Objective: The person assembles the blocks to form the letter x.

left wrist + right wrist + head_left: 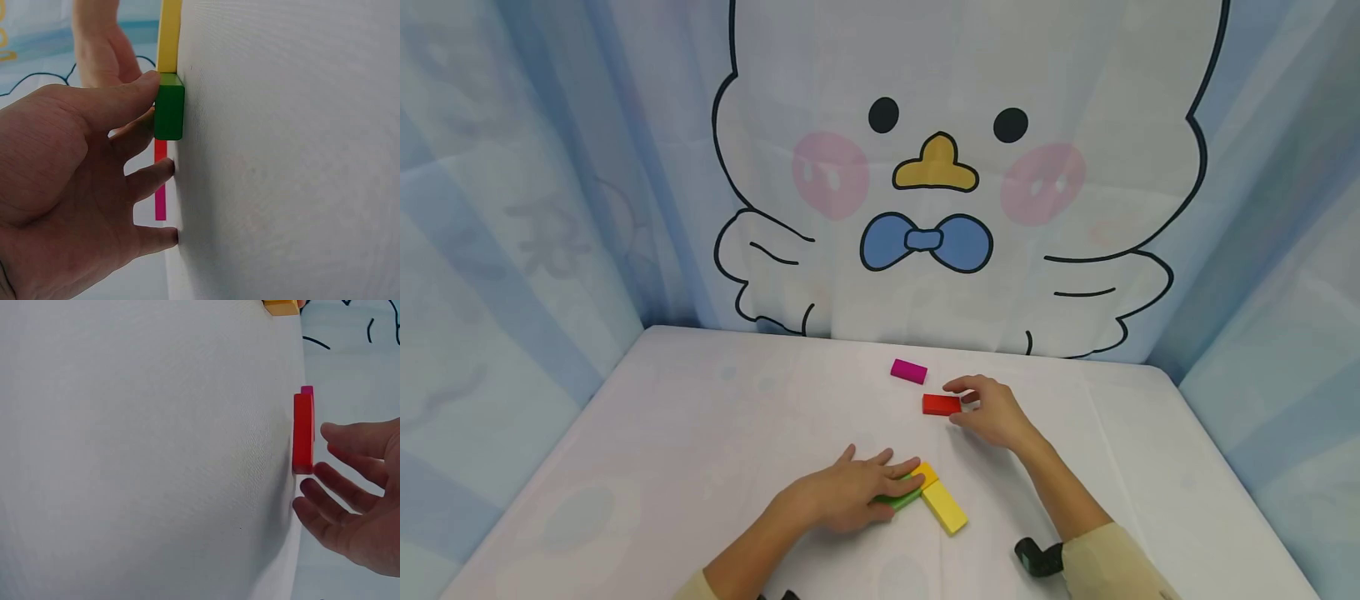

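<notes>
Green rectangular block (905, 501): flat on the white-covered tabletop (715, 417), partly hidden beneath the left hand (857, 492); its right end appears to meet the yellow pieces. Left hand: fingers spread and largely straight, laid over the block, thumb against its near side; no curled grip shows. Risk: uneven pressure or a dragging thumb could slide the green piece and open the joint. Magenta rectangular block (908, 372): farthest back, apart from the others, lying slightly askew. Orange-yellow block (928, 474): beside the left fingertips, end against the longer piece below it; a stray fingertip could knock it out of line. Red rectangular block (940, 405): flat, just in front of the magenta one, its right end between the thumb and fingers of the right hand (996, 414). Yellow rectangular block (946, 507): set slantwise, nearest the person; a low forearm could sweep it aside. Right hand: fingers part-bent and parted, a gap showing in the right wrist view, nothing held; whether a tip grazes the red piece cannot be told. Risk: closing off-centre could spin the red block or push it into the magenta one.
</notes>
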`<state>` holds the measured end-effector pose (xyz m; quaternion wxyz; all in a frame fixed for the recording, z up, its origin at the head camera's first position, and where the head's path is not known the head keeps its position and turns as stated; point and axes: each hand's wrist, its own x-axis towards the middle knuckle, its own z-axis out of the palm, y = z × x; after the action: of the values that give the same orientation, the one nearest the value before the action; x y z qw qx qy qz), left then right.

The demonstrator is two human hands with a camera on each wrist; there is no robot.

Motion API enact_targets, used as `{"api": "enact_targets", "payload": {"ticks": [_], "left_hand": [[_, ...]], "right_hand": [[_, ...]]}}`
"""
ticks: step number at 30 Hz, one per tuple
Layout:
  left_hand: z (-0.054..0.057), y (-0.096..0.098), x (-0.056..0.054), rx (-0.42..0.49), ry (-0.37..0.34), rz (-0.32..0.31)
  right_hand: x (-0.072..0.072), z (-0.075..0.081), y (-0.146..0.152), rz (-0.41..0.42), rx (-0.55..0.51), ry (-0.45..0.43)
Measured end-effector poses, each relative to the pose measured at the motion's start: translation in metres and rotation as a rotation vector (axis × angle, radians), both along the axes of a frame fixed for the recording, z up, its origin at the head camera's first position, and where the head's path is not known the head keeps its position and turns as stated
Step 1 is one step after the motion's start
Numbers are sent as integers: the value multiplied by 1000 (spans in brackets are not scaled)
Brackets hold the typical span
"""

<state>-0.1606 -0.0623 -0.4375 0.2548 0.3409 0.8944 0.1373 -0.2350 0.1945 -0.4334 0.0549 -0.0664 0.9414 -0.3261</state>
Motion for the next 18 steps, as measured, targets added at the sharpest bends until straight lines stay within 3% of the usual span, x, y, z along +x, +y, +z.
{"api": "enact_targets", "payload": {"ticks": [8,18], "left_hand": [[0,-1,1,17,-15,0],[0,-2,1,12,-11,6]], "right_hand": [[-8,-5,-2,18,-17,-14],[-9,-8,-9,38,44,4]]}}
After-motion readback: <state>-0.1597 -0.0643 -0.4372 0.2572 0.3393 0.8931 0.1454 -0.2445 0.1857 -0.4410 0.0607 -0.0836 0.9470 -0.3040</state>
